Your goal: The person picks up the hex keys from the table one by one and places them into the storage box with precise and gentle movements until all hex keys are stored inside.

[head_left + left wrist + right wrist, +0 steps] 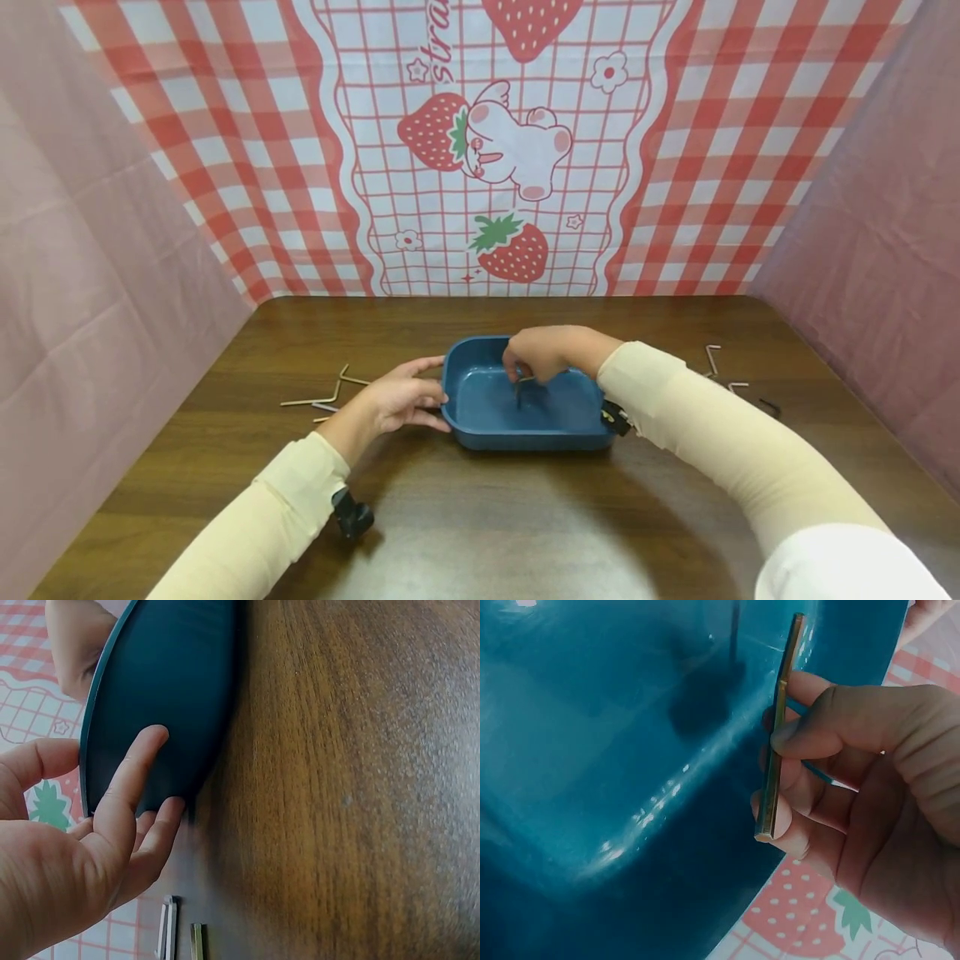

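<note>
A blue rectangular bin (532,440) stands on the wooden table, with a glossy floor inside. Against its left end rests my left hand (405,400), fingers spread; in the left wrist view the fingertips (156,735) touch the outer wall and one finger meets the rim. My right hand (546,352) reaches over the far side into the bin. Between thumb and fingers it pinches a gold-coloured hex key (772,780), held above the bin's floor. How far the key's other arm extends is partly hidden.
Several L-shaped hex keys (307,403) lie on the table left of the bin, partly behind my left wrist. More hex keys (712,360) lie to the right, one of them dark (770,407). A strawberry-patterned cloth (517,250) hangs behind the table, pink cloths at both sides.
</note>
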Tool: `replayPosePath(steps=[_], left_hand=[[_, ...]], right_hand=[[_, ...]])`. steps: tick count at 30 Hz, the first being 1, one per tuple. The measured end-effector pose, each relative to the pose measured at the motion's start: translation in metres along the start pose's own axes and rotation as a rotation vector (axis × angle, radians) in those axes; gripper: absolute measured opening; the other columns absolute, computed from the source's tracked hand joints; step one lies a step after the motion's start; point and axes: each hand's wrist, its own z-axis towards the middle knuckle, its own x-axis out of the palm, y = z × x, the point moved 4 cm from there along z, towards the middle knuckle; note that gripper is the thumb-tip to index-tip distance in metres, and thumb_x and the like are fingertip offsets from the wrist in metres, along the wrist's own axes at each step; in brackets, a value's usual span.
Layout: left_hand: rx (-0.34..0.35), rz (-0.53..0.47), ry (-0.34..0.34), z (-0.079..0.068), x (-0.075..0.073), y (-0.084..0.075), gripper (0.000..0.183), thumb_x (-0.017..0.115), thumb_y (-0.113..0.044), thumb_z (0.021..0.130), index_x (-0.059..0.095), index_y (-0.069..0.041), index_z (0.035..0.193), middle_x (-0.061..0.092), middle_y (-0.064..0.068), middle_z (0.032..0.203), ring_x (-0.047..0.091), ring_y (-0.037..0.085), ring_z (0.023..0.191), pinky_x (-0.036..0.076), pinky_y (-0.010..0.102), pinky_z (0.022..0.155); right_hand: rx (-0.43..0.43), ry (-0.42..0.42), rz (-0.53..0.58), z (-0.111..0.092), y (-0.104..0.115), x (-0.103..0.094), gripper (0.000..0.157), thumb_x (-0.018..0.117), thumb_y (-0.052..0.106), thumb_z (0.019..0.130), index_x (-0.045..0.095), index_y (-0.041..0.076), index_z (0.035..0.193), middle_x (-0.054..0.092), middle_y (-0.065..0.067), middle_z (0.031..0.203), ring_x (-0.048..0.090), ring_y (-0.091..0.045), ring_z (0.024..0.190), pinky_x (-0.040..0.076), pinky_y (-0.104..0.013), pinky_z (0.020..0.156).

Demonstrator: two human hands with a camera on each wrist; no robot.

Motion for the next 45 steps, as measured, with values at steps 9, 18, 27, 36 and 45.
replayPosePath(steps=[9,18,27,36,45], left_hand=[[-0.002,0.002,-0.001,0.001,0.000,0.000,0.079,0.049,0.012,0.082,0.018,-0.005,0.153,0.050,0.032,0.119,0.062,0.033,0.093,0.055,0.056,0.078],[-0.006,0.009,-0.003,0.003,0.001,0.000,0.078,0.049,0.011,0.083,0.018,-0.005,0.153,0.050,0.034,0.121,0.062,0.035,0.095,0.055,0.056,0.078],[-0.010,-0.002,-0.014,0.002,0.003,0.000,0.080,0.048,0.013,0.081,0.017,-0.005,0.153,0.047,0.036,0.123,0.061,0.035,0.095,0.056,0.055,0.076],[-0.006,-0.007,-0.015,-0.001,0.004,0.000,0.080,0.048,0.012,0.082,0.016,-0.004,0.153,0.046,0.036,0.124,0.060,0.035,0.093,0.056,0.054,0.076],[-0.011,0.000,-0.020,-0.002,0.004,0.000,0.080,0.048,0.012,0.082,0.016,-0.005,0.153,0.046,0.036,0.123,0.060,0.035,0.094,0.056,0.054,0.076]], right_hand=[[0.038,0.072,0.070,0.012,0.000,0.001,0.042,0.060,-0.020,0.072,0.068,0.012,0.099,0.060,-0.002,0.078,0.055,-0.015,0.065,0.047,-0.024,0.047],[0.083,0.112,0.116,0.008,-0.001,-0.002,0.041,0.062,-0.017,0.074,0.067,0.010,0.105,0.060,-0.003,0.080,0.056,-0.017,0.068,0.058,-0.040,0.061],[0.038,0.084,0.070,-0.008,-0.002,-0.006,0.041,0.074,-0.008,0.074,0.067,0.011,0.110,0.063,-0.003,0.090,0.056,-0.016,0.077,0.051,-0.027,0.058],[-0.059,-0.076,0.013,-0.035,0.002,-0.013,0.032,0.074,0.002,0.078,0.069,0.008,0.109,0.064,0.000,0.089,0.056,-0.013,0.080,0.052,-0.031,0.072],[-0.093,-0.288,-0.005,-0.061,0.001,-0.013,0.025,0.079,0.006,0.078,0.071,0.011,0.101,0.062,0.003,0.085,0.052,-0.011,0.073,0.050,-0.027,0.067]])
